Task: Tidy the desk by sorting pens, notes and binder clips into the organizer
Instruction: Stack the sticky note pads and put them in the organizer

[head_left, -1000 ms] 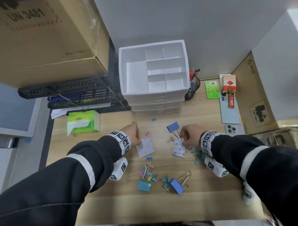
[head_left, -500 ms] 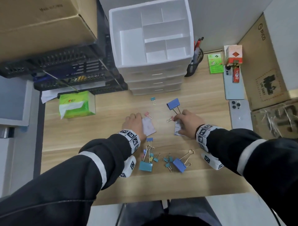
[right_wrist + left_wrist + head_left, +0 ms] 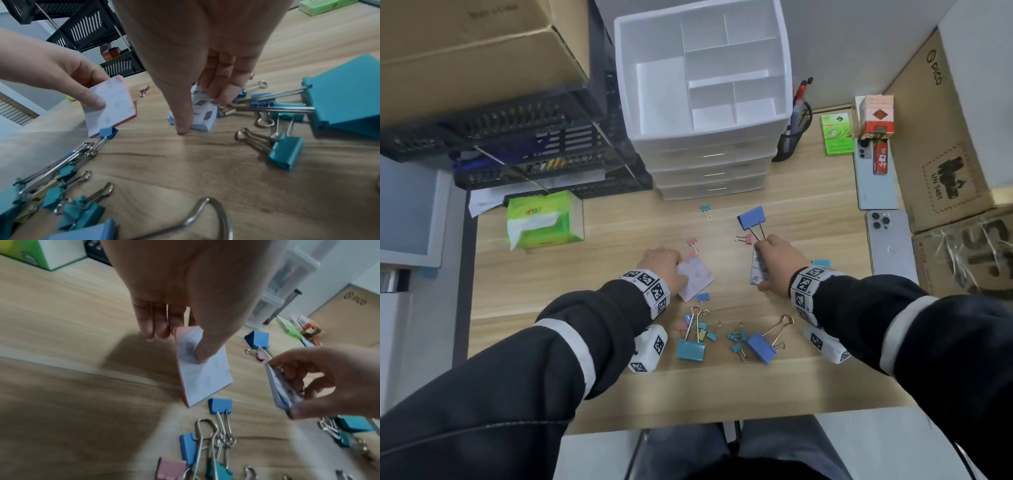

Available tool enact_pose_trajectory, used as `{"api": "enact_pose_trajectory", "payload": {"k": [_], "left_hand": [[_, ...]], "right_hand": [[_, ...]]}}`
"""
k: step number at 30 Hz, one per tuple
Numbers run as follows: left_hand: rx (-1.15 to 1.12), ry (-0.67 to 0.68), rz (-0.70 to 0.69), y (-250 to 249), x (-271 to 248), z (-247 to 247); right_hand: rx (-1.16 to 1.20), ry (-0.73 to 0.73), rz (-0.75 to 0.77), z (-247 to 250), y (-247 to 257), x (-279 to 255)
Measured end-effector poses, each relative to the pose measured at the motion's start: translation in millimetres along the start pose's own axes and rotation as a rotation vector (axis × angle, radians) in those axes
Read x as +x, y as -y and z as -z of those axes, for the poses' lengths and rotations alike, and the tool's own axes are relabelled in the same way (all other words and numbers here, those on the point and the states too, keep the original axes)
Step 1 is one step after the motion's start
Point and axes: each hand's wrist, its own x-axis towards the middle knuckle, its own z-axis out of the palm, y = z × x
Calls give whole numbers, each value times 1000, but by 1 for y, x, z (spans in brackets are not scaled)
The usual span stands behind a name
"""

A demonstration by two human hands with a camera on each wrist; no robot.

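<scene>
The left hand (image 3: 666, 265) is pinching a pink-edged note pad (image 3: 697, 277), thumb on its white face and fingers behind it, tilting it up so that its lower corner is sitting on the desk (image 3: 619, 240) beside a small blue clip (image 3: 220, 405). The right hand (image 3: 779, 262) is gripping a blue-edged note pad (image 3: 203, 110), thumb on one side and curled fingers on the other, standing it on its edge on the wood. Just beyond the right fingers (image 3: 767, 245) a large blue binder clip (image 3: 751, 219) is lying with its wire handles pointing toward them, and a small pink clip (image 3: 744, 238) is lying beside it. More binder clips are lying loose near the front edge of the desk: a cluster around a teal clip (image 3: 691, 349) below the left wrist and another around a blue clip (image 3: 761, 347) with gold handles. The white organizer (image 3: 703, 137) is standing at the back of the desk, well apart from both pads; the compartments in its top tray are showing only bare white floor, and what its drawers below are holding cannot be told. Just right of it a black mesh pen cup (image 3: 791, 137) is holding pens, one with a red cap. A green tissue pack (image 3: 541, 219) is sitting at the left, and two phones (image 3: 887, 240) are lying at the right.
</scene>
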Motion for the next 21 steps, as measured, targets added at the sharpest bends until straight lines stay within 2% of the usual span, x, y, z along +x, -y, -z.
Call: {"api": "enact_pose_trajectory", "payload": {"k": [4, 8, 14, 18, 21], "left_hand": [[-141, 73, -35, 1, -11, 6], [-241, 124, -39, 3, -23, 18], [-280, 116, 10, 8, -34, 27], [-249, 119, 26, 9, -38, 35], [-256, 103, 22, 9, -37, 41]], "right_hand": [[-32, 22, -47, 5, 4, -4], [-65, -21, -38, 4, 11, -9], [-101, 14, -24, 6, 16, -14], [23, 88, 15, 20, 16, -17], [254, 77, 55, 42, 20, -19]]}}
